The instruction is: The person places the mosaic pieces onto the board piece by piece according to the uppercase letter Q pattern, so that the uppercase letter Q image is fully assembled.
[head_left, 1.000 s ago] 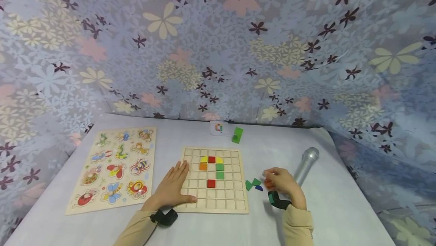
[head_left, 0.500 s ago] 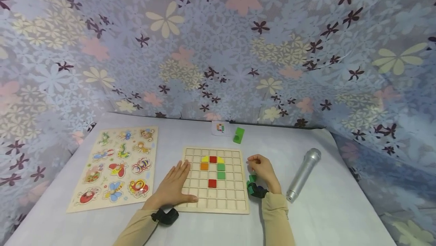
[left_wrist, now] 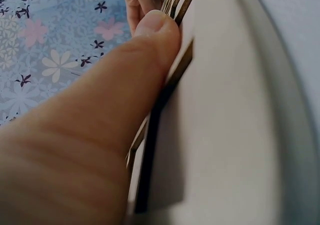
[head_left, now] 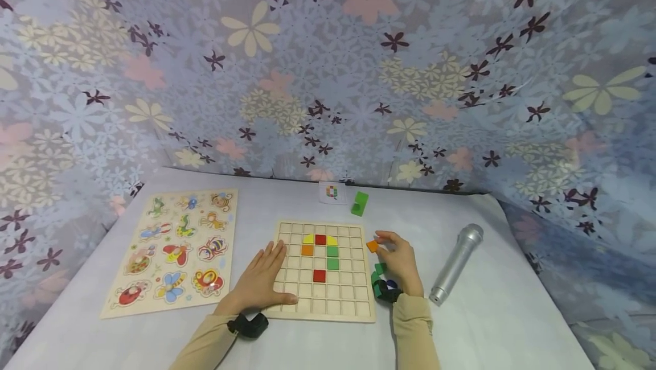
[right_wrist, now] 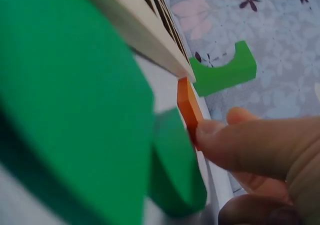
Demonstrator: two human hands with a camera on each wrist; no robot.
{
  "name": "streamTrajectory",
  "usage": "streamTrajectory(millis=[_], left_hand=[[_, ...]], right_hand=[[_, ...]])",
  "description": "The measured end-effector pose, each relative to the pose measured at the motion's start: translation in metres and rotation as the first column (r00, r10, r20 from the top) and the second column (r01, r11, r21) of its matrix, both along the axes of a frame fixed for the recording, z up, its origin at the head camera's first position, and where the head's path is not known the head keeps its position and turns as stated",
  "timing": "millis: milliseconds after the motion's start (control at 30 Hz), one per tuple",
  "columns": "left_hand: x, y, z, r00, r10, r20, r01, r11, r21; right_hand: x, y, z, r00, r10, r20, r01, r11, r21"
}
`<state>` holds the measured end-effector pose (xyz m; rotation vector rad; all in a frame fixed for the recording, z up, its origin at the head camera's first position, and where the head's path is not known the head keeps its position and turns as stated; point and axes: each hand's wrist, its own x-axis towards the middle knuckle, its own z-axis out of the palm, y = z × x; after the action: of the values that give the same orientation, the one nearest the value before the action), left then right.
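My right hand pinches an orange square tile between thumb and fingertips, just off the right edge of a wooden grid board. The right wrist view shows the orange tile tilted on edge by the thumb. Fingers spread, my left hand rests on the board's left side; its thumb lies over the grid ridges. Yellow, red, orange and green tiles sit in cells of the board. Green pieces and a blue piece lie by the right wrist, partly hidden.
A wooden insect puzzle lies at the left. Behind the board are a small pattern card and a green notched block. A silver microphone lies at the right. Flowered cloth hangs behind the table.
My right hand has moved left from beside the microphone to the board's right edge. The orange tile now shows at its fingertips. My left hand has stayed on the board.
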<state>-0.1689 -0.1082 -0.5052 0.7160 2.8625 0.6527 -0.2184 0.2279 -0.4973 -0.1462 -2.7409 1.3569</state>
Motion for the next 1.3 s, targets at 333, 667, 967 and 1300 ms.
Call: streamTrajectory(millis=[333,667,967,1300], left_hand=[[-0.001,0.000,-0.002,1.000,0.014,0.007,-0.014,1.000,-0.005],[0.000,0.000,0.000,1.000,0.011,-0.009,-0.010,1.000,0.009],[0.001,0.000,0.003,1.000,0.000,-0.003,0.000,1.000,0.010],[0.001,-0.001,0.000,1.000,0.009,0.008,-0.010,0.999,0.034]], right_hand=[[-0.002,-0.008,-0.004,0.998,0.054,-0.030,-0.052,0.996,0.070],[0.000,-0.010,0.004,0.999,-0.042,-0.031,0.042,0.999,-0.002],[0.005,-0.052,0.026,0.998,0.051,0.031,-0.043,0.976,-0.213],[0.018,-0.118,0.017,0.965,0.262,-0.019,-0.263,0.961,-0.084]])
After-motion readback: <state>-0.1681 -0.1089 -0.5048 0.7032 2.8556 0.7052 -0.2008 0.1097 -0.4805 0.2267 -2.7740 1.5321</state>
